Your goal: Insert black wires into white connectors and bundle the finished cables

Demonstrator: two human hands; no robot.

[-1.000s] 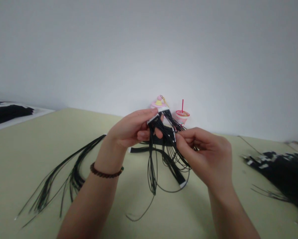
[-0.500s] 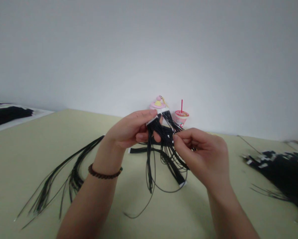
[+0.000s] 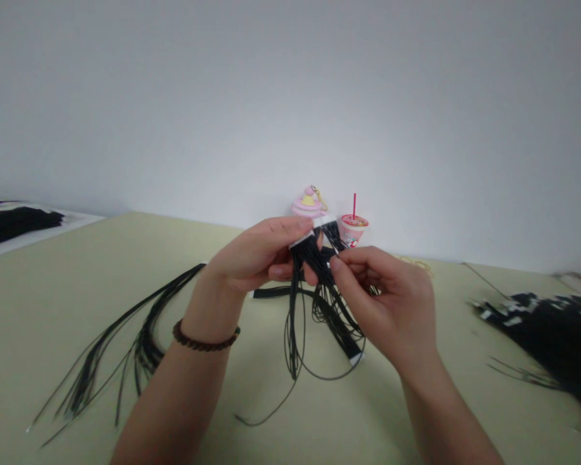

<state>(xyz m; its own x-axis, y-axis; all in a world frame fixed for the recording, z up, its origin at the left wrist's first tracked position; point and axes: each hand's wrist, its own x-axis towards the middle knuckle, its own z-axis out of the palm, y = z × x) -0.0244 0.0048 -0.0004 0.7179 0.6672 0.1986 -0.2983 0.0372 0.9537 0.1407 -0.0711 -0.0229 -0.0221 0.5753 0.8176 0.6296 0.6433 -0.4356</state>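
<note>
My left hand [image 3: 265,253] is closed on a white connector [image 3: 302,239] with many thin black wires running out of it. A second white connector [image 3: 324,221], also wired in black, shows just beyond the fingertips. My right hand [image 3: 384,294] pinches at the black wires [image 3: 325,263], thumb and forefinger together near small white tips. Loose wires from the bundle hang below the hands, one curling toward the near side. Behind them a flat black cable with a white end [image 3: 356,357] lies on the table.
A bundle of black wires [image 3: 149,336] lies at the left, partly behind my left forearm. At the right is a large pile of black cables [image 3: 552,336]. A pink toy [image 3: 307,205] and a small pink cup with a straw [image 3: 353,231] stand by the wall.
My right hand has moved slightly left and closer to my left hand. The connectors have shifted a little to the right, and the hanging wires have moved slightly.
</note>
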